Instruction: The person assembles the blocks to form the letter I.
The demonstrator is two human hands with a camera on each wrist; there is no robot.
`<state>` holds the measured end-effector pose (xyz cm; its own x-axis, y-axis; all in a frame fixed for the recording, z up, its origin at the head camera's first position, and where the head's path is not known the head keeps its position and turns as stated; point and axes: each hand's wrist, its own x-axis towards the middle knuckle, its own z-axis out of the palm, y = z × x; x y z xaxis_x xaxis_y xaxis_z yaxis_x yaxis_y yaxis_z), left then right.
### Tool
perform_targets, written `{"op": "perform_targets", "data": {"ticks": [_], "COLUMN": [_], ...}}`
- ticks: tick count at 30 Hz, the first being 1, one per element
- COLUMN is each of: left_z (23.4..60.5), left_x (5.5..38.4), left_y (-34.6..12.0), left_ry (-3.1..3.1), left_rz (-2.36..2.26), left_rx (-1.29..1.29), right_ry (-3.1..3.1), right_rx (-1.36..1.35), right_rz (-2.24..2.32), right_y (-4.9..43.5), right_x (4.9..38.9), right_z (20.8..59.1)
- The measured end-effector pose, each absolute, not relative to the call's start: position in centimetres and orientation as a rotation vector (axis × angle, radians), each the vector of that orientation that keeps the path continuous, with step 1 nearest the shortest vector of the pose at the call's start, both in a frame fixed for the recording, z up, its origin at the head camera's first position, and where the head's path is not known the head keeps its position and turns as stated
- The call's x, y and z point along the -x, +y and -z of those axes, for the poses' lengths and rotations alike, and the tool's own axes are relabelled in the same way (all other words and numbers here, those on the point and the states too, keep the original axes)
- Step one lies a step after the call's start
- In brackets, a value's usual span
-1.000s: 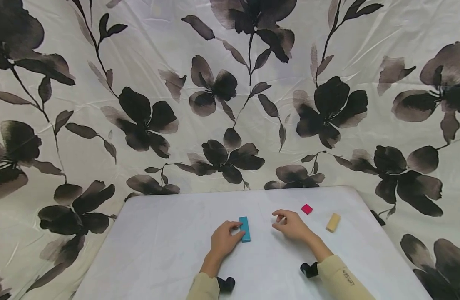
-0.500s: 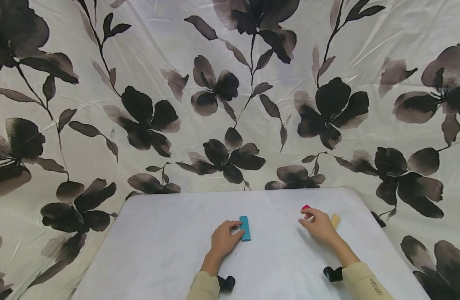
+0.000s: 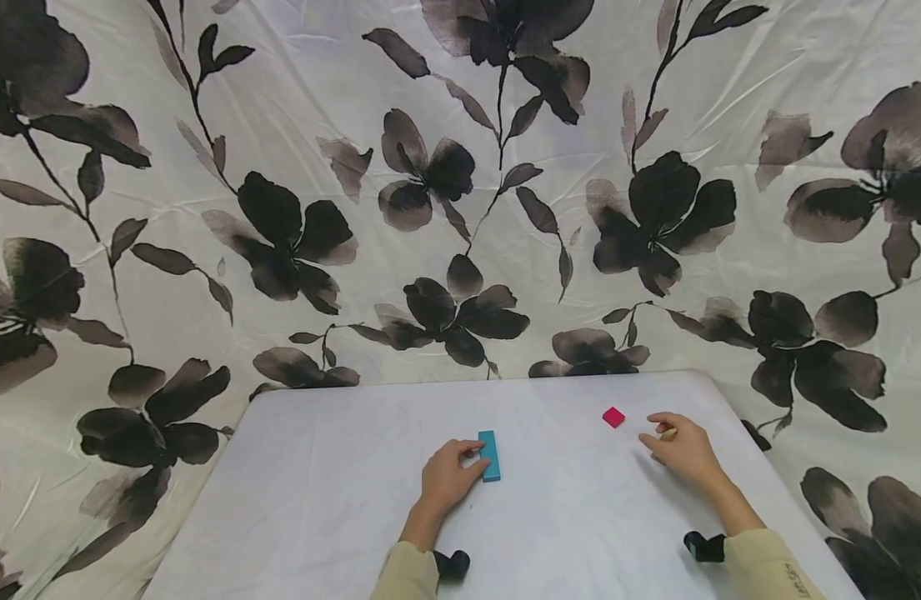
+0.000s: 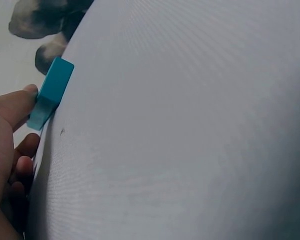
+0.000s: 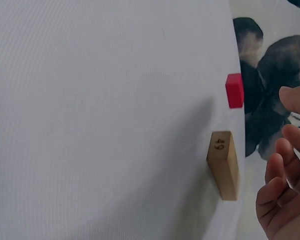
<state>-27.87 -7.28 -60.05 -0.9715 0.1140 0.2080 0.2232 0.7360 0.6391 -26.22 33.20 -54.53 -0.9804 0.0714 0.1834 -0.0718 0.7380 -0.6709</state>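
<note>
My left hand (image 3: pixel 448 479) is at the near left of a teal rectangular block (image 3: pixel 489 457) lying on the white table, with thumb and fingertips pinching its side. The left wrist view shows the thumb against this block (image 4: pixel 52 90) and the other fingers curled below. My right hand (image 3: pixel 683 450) hovers at the right with thumb and fingers apart, holding nothing. It hides most of a wooden block in the head view; in the right wrist view that wooden block (image 5: pixel 223 167), with printed digits on its end, lies apart from the fingers. A small red block (image 3: pixel 613 417) sits left of the right hand.
The white tabletop (image 3: pixel 340 500) ends at a back edge in front of a hanging cloth (image 3: pixel 550 250) with dark flowers. Black wrist devices (image 3: pixel 703 547) are strapped by both sleeves.
My right hand has moved right, passing over the red block, which shows again, to over the wooden block. The left hand and teal block have stayed in place.
</note>
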Motion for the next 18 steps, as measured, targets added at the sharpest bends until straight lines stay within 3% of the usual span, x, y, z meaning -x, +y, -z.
{"op": "perform_targets", "data": {"ticks": [18], "left_z": [59.8], "left_x": [27.9], "left_y": [-7.1], "left_ry": [-2.8], "left_rz": [1.063], "left_rx": [0.281], "right_ry": [-2.795], "right_rx": [0.227], "right_rz": [-1.12], "right_y": [37.5], "right_x": [24.8], "right_z": [56.5]}}
